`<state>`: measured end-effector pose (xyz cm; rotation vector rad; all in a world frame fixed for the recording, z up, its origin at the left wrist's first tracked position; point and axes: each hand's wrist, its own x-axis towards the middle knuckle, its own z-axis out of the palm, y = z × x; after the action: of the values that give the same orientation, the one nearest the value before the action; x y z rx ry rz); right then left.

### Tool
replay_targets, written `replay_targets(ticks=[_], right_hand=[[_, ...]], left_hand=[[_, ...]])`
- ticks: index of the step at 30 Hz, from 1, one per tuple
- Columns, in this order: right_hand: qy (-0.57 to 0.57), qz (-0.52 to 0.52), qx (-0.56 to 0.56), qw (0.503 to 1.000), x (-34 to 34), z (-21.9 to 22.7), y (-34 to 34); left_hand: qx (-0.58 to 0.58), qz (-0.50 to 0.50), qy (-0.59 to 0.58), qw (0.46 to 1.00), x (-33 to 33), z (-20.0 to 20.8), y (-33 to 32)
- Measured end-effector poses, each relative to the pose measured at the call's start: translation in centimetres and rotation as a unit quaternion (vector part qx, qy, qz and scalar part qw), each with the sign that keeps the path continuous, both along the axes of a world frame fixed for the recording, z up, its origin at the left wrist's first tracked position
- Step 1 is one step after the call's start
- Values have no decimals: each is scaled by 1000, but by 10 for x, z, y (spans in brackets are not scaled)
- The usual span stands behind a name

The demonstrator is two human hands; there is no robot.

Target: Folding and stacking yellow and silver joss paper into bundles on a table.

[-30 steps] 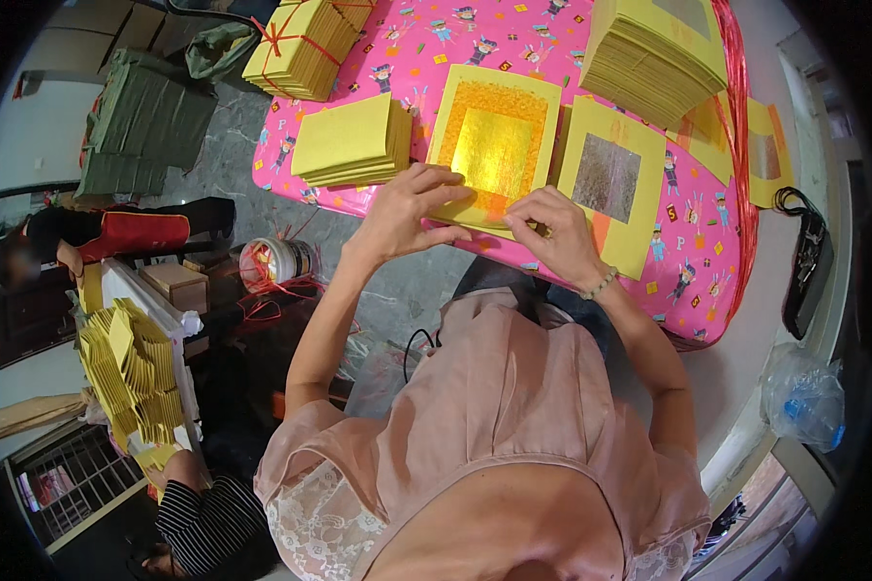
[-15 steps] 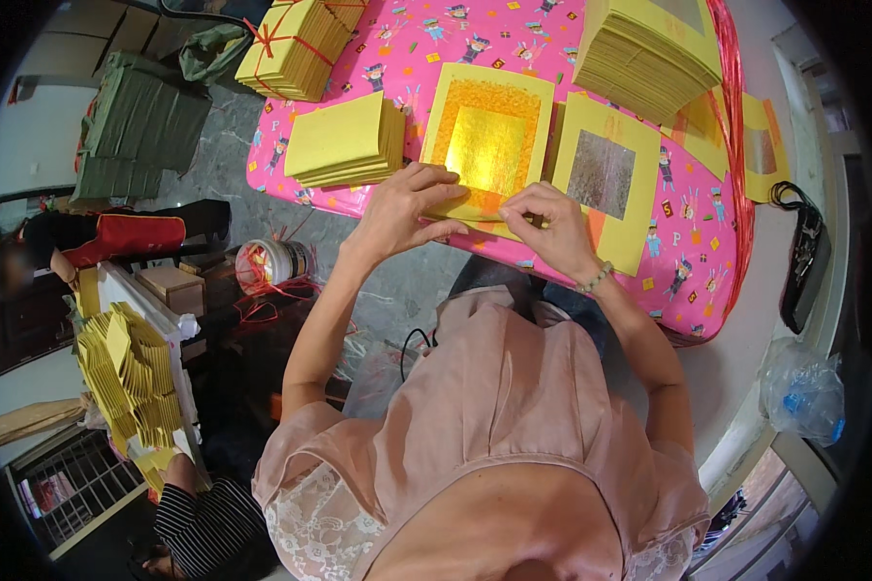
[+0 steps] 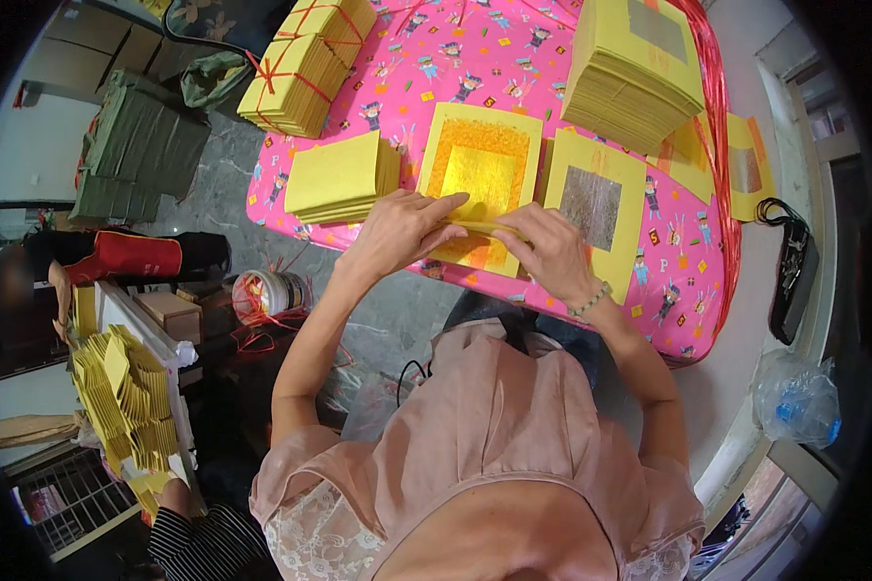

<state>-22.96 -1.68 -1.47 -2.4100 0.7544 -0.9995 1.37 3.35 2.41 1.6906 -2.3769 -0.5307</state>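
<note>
A yellow paper sheet (image 3: 480, 172) with an orange patterned panel and a shiny gold square lies in front of me on the pink table. Its near edge is raised and curled over into a narrow fold. My left hand (image 3: 402, 232) is closed on the left part of that fold, fingers on top and thumb beneath. At its right end my right hand (image 3: 554, 254) pinches the same fold. Below the fold an orange-printed sheet (image 3: 475, 254) shows. Left of my left hand sits a short stack of folded yellow paper (image 3: 334, 179); near my right hand lies a yellow sheet with a silver square (image 3: 591, 208).
The pink patterned table cover (image 3: 683, 261) carries tied yellow bundles (image 3: 305, 73) and a tall yellow stack (image 3: 630, 92). Red plastic strands (image 3: 731, 213) hang along its right edge. At left, two other people work by a side table with folded yellow paper (image 3: 131, 397).
The near edge of the sheet has been lifted and curled into a fold, uncovering an orange-printed sheet beneath. Both hands have come off the table edge with it. The whole view has shifted slightly.
</note>
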Motion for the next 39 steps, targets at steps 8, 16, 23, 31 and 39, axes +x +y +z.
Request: replay_targets(ticks=[8,16,23,31,39], right_hand=[[-53,-111,222,967,12,17,-69],[-6,-129,205,970,27,-10,-132],[81,-143,92,982,35,-11,-151],[194,-85,173,962,61,-12,-153],[128,-62,138,980,62,-26,-152]], left_hand=[[-322,9,51,945,-21,-19,-12],[-205,24,-9,978,-36,-48,-36],[-165,27,-13,986,-32,-56,-50],[-163,18,-21,986,-31,-59,-58],[-162,17,-18,986,-31,-57,-60]])
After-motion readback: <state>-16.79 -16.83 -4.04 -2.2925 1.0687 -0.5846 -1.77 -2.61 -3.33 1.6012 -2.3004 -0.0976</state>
